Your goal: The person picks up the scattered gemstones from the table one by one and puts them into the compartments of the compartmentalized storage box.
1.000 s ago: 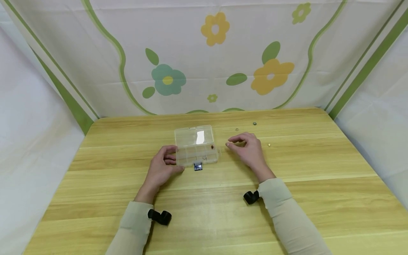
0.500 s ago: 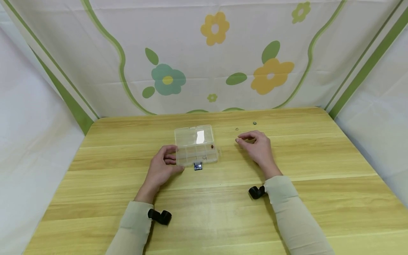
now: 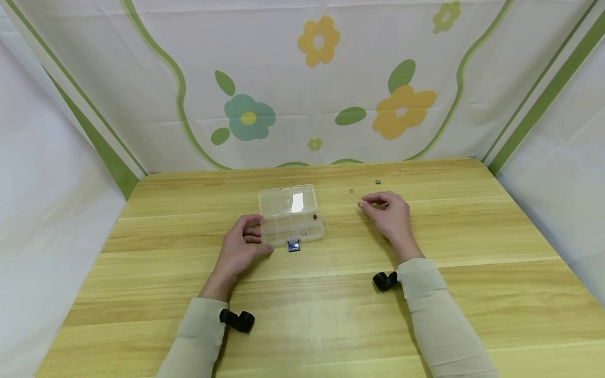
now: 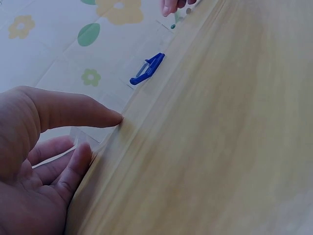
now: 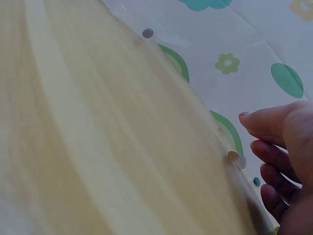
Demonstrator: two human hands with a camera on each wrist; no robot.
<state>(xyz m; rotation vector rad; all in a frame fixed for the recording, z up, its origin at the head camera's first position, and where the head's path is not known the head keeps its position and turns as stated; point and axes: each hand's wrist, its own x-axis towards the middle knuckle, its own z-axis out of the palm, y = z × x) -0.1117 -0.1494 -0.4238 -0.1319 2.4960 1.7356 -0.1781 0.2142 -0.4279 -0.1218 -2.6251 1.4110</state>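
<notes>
A clear plastic compartment box (image 3: 269,237) stands on the table with its lid (image 3: 279,202) raised at the back. My left hand (image 3: 238,252) holds its left end, thumb at the front corner and the other fingers along the side. A blue latch (image 4: 146,69) hangs at the box's front. Inside sit a red-brown bead (image 3: 314,217) and a small pale piece (image 3: 303,233). Right of the box, my right hand (image 3: 389,215) hovers over the table, fingers loosely bent, thumb and forefinger tips close together. Nothing shows between its fingers in the right wrist view.
Beyond my right hand lie a small pale ring-like piece (image 3: 351,191) and a dark green bead (image 3: 377,182). A tan bead (image 5: 233,155) shows near my right fingers. A flowered white cloth (image 3: 321,105) hangs behind the table's far edge.
My right hand has moved right and slightly away from me, leaving the box's side. It now covers the spot where a gold bead lay. The left hand and box have stayed put.
</notes>
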